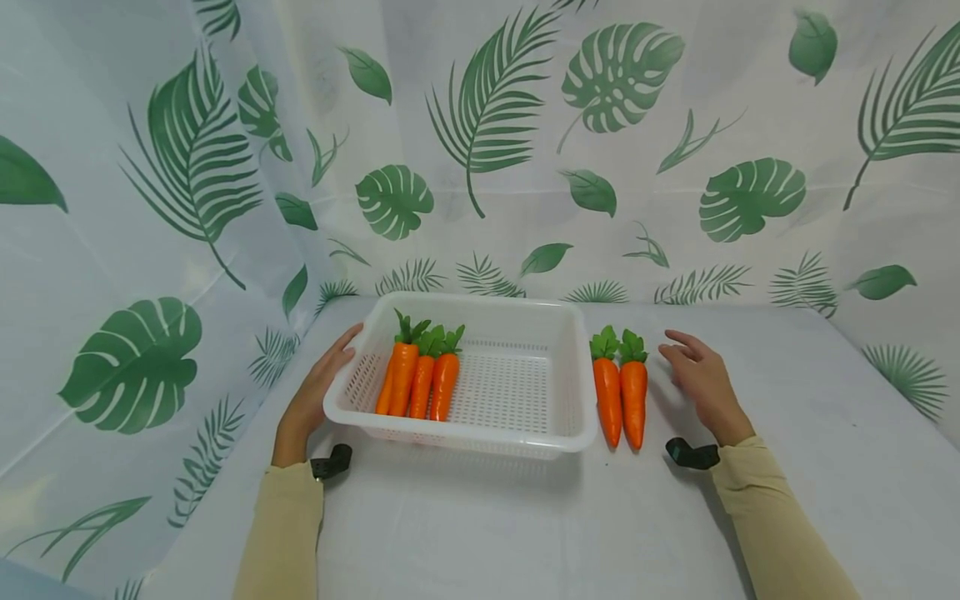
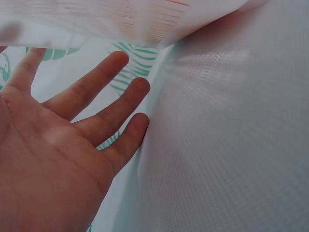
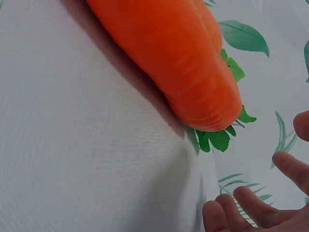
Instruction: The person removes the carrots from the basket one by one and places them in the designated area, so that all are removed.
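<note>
The carrots point(image 1: 633, 400) right of the basket point(image 1: 517, 392) look light, stiff and slick, best pinched mid-body, with left hand point(image 1: 317, 387) splayed at its left, right hand point(image 1: 703, 379) relaxed, empty, farther right.

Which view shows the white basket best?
The head view: the white basket shows from above, nearly whole, interior included. The left wrist view catches only a slotted part along the picture's top; right wrist, none.

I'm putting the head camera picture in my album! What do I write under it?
Between left hand and right hand: carrots in a white basket, two more carrots beside it.
</note>
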The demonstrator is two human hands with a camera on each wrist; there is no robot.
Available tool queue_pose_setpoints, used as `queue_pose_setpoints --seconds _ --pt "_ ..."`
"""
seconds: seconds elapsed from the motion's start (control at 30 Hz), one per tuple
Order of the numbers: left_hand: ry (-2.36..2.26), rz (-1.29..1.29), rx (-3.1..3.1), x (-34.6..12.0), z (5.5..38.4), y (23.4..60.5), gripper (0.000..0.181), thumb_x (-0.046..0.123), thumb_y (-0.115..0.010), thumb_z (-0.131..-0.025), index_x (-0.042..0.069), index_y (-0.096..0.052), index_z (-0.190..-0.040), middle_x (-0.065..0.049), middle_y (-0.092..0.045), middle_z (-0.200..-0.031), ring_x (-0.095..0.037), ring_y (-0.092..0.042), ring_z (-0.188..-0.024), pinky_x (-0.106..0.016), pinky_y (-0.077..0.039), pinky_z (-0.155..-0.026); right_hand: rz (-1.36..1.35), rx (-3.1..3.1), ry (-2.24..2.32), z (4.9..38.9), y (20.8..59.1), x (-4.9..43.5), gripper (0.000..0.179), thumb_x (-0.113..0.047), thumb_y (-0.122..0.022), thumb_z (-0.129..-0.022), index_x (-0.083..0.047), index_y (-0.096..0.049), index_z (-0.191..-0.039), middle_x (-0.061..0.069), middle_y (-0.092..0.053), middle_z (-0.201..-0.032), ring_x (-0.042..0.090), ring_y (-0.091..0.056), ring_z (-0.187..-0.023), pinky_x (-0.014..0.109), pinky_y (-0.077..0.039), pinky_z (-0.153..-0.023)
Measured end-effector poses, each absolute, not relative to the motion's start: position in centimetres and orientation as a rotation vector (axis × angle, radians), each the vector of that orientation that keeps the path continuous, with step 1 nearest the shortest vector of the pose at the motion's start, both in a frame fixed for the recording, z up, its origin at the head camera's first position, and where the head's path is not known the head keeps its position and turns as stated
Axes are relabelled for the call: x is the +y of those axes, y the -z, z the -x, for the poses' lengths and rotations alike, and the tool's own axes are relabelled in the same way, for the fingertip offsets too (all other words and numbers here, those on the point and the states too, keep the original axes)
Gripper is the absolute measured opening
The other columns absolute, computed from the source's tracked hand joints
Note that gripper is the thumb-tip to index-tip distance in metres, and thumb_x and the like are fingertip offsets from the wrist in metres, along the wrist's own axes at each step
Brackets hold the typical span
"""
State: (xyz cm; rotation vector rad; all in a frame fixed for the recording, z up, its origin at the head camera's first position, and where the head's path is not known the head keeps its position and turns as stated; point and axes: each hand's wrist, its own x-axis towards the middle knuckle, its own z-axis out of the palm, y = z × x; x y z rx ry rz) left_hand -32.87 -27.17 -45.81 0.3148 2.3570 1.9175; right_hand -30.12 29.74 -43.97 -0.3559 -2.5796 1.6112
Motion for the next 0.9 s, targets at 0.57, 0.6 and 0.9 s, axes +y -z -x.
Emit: queue_pose_setpoints --seconds 0.57,0.6,0.9 --pt "-1.93 -0.347 2.345 -27.2 32.9 45.9 0.063 0.052 -0.042 -0.114 0.036 -0.024 -0.172 -0.007 -0.033 -0.172 -0.044 -0.052 -0.132 -0.05 -0.058 -0.097 0.294 -2.534 -1.615 30.0 43.2 29.4 0.069 -0.045 -0.044 -0.113 -0.003 -0.035 -0.167 0.032 -0.039 -0.163 0.05 -0.042 -0.144 0.062 -0.04 -0.115" --pt "-1.928 -0.345 2.346 -27.2 32.9 45.9 0.063 0.052 -0.042 -0.114 0.037 -0.024 -0.172 -0.007 -0.032 -0.173 -0.044 -0.052 -0.133 -0.05 -0.057 -0.098 0.29 -2.531 -1.62 30.0 43.1 29.3 0.069 -0.045 -0.044 -0.113 -0.003 -0.034 -0.167 0.033 -0.038 -0.163 0.05 -0.041 -0.145 0.063 -0.039 -0.116" --pt "-1.923 -0.355 2.357 -27.2 32.9 45.9 0.062 0.05 -0.041 -0.114 0.036 -0.023 -0.172 -0.009 -0.031 -0.173 -0.043 -0.053 -0.131 -0.046 -0.059 -0.096 0.249 -2.506 -1.625 30.0 42.8 29.1 0.069 -0.044 -0.045 -0.113 -0.002 -0.034 -0.167 0.033 -0.032 -0.166 0.052 -0.038 -0.147 0.067 -0.035 -0.117"
